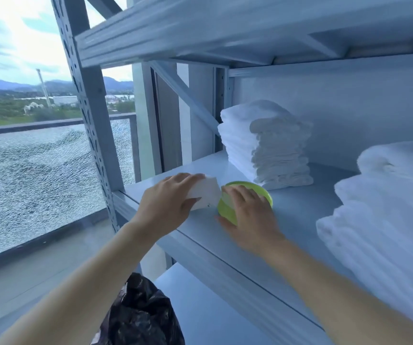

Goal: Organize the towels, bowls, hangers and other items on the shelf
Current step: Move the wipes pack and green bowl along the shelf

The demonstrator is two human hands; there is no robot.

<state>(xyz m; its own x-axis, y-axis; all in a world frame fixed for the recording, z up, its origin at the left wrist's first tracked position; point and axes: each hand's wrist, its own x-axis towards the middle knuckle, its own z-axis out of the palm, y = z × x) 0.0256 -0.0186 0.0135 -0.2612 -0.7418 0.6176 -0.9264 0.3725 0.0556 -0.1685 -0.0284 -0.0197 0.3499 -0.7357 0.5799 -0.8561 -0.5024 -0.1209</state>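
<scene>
Grey metal shelf (300,210): lime-green plastic bowl (226,212) near the front edge, before folded white towels (262,145).
Right hand (250,212) cups the bowl; left hand (165,202) pinches a flat white pad (205,192). Advise sliding the bowl back squarely.

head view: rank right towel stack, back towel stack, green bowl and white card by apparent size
1. right towel stack (nearest, so inflated)
2. back towel stack
3. green bowl, white card: alike, both partly hidden
</scene>
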